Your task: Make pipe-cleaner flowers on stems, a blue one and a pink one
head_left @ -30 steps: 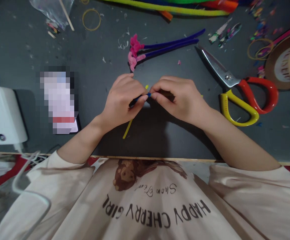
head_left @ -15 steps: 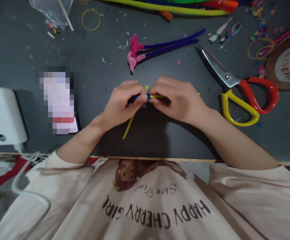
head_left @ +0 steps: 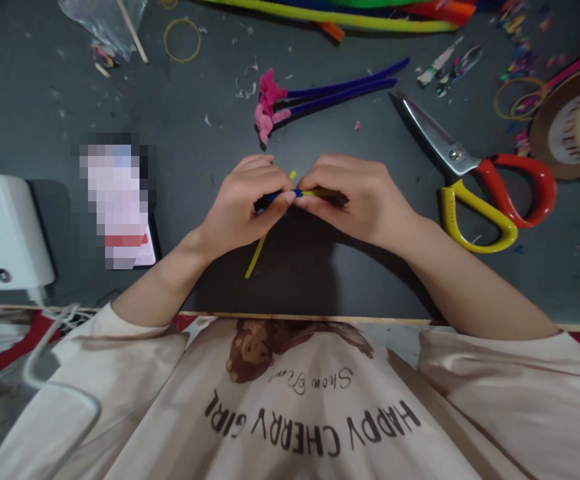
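Note:
My left hand (head_left: 250, 200) pinches a dark blue pipe cleaner (head_left: 271, 197) between thumb and forefinger. Against its fingertips, my right hand (head_left: 355, 197) is closed on a yellow pipe cleaner (head_left: 320, 193), where the blue and yellow meet. Most of both stems is hidden by my fingers. Another yellow length (head_left: 256, 257) slants out below my left hand toward the table's front. Beyond my hands lie two pipe cleaner flowers, one hot pink (head_left: 271, 92) and one light pink (head_left: 266, 121), with dark blue stems (head_left: 343, 88).
Scissors (head_left: 463, 160) with red and yellow handles lie right of my hands. A phone (head_left: 120, 207) and a white cabled device (head_left: 10, 230) are on the left. Pipe cleaners (head_left: 370, 21) lie at the back, and a brown spool (head_left: 545, 133) at the far right.
My hands stay nearly in place, fingertips together. My right fingers have shifted very slightly around the yellow pipe cleaner. Everything on the table looks the same.

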The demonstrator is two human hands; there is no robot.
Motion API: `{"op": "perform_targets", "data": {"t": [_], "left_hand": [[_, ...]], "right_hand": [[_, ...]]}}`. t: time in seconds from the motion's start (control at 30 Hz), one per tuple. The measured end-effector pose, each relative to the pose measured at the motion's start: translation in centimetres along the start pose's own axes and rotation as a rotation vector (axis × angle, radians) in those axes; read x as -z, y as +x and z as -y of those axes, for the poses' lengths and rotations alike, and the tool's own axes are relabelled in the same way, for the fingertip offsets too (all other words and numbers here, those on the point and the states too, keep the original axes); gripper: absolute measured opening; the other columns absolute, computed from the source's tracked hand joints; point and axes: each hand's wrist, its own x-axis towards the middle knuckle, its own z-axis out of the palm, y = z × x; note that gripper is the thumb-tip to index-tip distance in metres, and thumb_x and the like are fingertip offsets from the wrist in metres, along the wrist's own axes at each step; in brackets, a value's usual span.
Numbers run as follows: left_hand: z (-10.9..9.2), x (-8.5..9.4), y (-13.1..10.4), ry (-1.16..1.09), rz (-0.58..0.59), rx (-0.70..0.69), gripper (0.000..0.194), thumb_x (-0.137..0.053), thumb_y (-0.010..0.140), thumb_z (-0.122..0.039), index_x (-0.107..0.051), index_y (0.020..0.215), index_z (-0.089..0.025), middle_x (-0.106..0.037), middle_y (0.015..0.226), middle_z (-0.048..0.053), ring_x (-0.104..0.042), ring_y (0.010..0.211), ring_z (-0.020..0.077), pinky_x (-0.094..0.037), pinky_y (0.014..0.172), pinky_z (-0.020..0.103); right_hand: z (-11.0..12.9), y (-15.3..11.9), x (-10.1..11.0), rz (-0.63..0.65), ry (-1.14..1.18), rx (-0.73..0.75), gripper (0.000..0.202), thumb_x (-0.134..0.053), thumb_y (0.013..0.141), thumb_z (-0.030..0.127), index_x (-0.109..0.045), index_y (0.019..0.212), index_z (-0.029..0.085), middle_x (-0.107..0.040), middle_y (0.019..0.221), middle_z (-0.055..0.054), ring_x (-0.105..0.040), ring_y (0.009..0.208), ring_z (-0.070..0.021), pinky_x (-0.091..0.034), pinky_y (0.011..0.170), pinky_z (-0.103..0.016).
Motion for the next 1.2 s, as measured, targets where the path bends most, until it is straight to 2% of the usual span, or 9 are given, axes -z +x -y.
{"op": "perform_targets", "data": {"t": [0.2, 0.4, 0.5, 0.57, 0.63, 0.73, 0.83, 1.03, 1.2], "left_hand": [[0.1, -0.3, -0.3, 0.089, -0.071, -0.018, 0.028, -0.042, 0.094, -0.036, -0.059, 0.077, -0.022, -0.06, 0.069, 0.001, -0.059, 0.074, 0.0161, -0.047, 0.101, 0.045], [0.0, -0.4, -0.3, 0.072, -0.139, -0.121, 0.02, -0.045, 0.093, -0.028, -0.061, 0.081, -0.024, -0.063, 0.074, -0.001, -0.063, 0.078, 0.0161, -0.045, 0.104, 0.046], [0.0, -0.3, -0.3, 0.133, -0.181, -0.219, 0.015, -0.047, 0.091, -0.023, -0.059, 0.081, -0.024, -0.064, 0.074, -0.002, -0.062, 0.075, 0.0144, -0.046, 0.105, 0.043], [0.0, -0.3, -0.3, 0.179, -0.143, -0.234, 0.017, -0.046, 0.091, -0.023, -0.058, 0.081, -0.025, -0.065, 0.076, -0.002, -0.063, 0.077, 0.0143, -0.045, 0.107, 0.044], [0.1, -0.4, -0.4, 0.194, -0.07, -0.215, 0.02, -0.043, 0.093, -0.023, -0.059, 0.081, -0.025, -0.067, 0.079, -0.002, -0.064, 0.082, 0.0148, -0.042, 0.109, 0.047], [0.2, -0.6, -0.5, 0.178, -0.028, -0.185, 0.022, -0.042, 0.093, -0.024, -0.06, 0.081, -0.025, -0.067, 0.082, -0.002, -0.066, 0.086, 0.0151, -0.039, 0.112, 0.049], [0.2, -0.6, -0.5, 0.166, -0.035, -0.136, 0.021, -0.044, 0.093, -0.026, -0.06, 0.079, -0.024, -0.066, 0.08, -0.001, -0.065, 0.084, 0.0152, -0.04, 0.111, 0.048], [0.1, -0.4, -0.4, 0.071, -0.086, 0.033, 0.026, -0.042, 0.095, -0.032, -0.058, 0.077, -0.022, -0.06, 0.07, 0.0, -0.061, 0.073, 0.0155, -0.049, 0.1, 0.044], [0.1, -0.4, -0.4, 0.045, -0.104, 0.054, 0.028, -0.043, 0.094, -0.035, -0.055, 0.073, -0.021, -0.057, 0.067, 0.0, -0.058, 0.069, 0.0146, -0.051, 0.095, 0.041]], "right_hand": [[0.2, 0.5, 0.5, 0.04, 0.23, -0.046, 0.029, -0.046, 0.098, 0.035, -0.059, 0.079, 0.018, -0.054, 0.072, 0.001, -0.05, 0.067, -0.0105, -0.038, 0.064, -0.026], [0.8, 0.9, 0.7, 0.118, 0.644, -0.292, 0.025, -0.054, 0.093, 0.03, -0.058, 0.072, 0.017, -0.052, 0.061, 0.005, -0.046, 0.053, -0.0044, -0.037, 0.053, -0.019], [1.1, 1.2, 0.6, 0.159, 0.928, -0.496, 0.022, -0.054, 0.089, 0.014, -0.056, 0.067, 0.016, -0.055, 0.06, 0.005, -0.044, 0.047, -0.0025, -0.033, 0.044, -0.016], [1.4, 1.5, 0.6, 0.189, 1.091, -0.672, 0.025, -0.049, 0.085, 0.004, -0.054, 0.063, 0.015, -0.056, 0.058, 0.004, -0.045, 0.044, -0.0026, -0.029, 0.038, -0.015], [1.5, 1.6, 0.6, 0.223, 1.205, -0.795, 0.026, -0.049, 0.083, 0.003, -0.054, 0.061, 0.015, -0.054, 0.054, 0.003, -0.044, 0.041, -0.0032, -0.026, 0.035, -0.016], [1.4, 1.5, 0.5, 0.275, 1.298, -0.846, 0.025, -0.055, 0.082, 0.01, -0.052, 0.058, 0.015, -0.05, 0.05, 0.004, -0.041, 0.038, -0.0031, -0.024, 0.033, -0.016], [1.1, 1.3, 0.5, 0.246, 1.196, -0.783, 0.024, -0.058, 0.083, 0.018, -0.054, 0.06, 0.016, -0.05, 0.051, 0.004, -0.039, 0.039, -0.003, -0.022, 0.034, -0.017], [1.1, 0.7, 0.9, 0.009, 0.403, -0.384, 0.007, -0.06, 0.088, 0.024, -0.062, 0.084, 0.02, -0.059, 0.074, 0.001, -0.053, 0.066, -0.0089, -0.04, 0.058, -0.022], [0.9, 0.0, 0.5, 0.004, -0.026, -0.164, 0.015, -0.049, 0.094, 0.028, -0.061, 0.099, 0.021, -0.063, 0.094, -0.004, -0.058, 0.082, -0.0145, -0.043, 0.07, -0.028]]}}
